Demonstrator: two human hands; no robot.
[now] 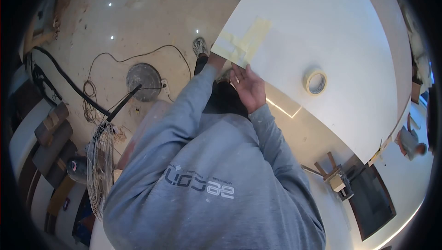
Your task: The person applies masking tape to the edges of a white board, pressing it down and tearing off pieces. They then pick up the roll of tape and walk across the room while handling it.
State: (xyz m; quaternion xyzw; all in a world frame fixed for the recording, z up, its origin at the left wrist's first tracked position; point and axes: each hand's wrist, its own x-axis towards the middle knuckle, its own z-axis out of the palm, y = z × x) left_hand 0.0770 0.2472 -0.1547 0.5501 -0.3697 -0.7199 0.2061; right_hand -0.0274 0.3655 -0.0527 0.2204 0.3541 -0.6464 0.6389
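A large white board (pixel 304 33) with a curved outer edge spreads across the upper right. Strips of pale yellow masking tape (pixel 256 36) lie on its near corner and reach its edge. My left hand (pixel 217 60) goes under that corner; only the wrist area shows, and its fingers are hidden. At the board's near edge is my right hand (pixel 249 88), palm turned up. Its fingers are stretched out and apart, with the fingertips and thumb at the taped edge. Farther right on the board rests a roll of masking tape (pixel 315 82).
A standing fan with a wire cage (pixel 100 167) and round base (pixel 144 82) stands at left, its cable looping over the dusty floor (pixel 152 15). Stacked boards (pixel 53 135) line the far left. Another person (pixel 410 140) is at far right. A dark panel (pixel 372 199) lies lower right.
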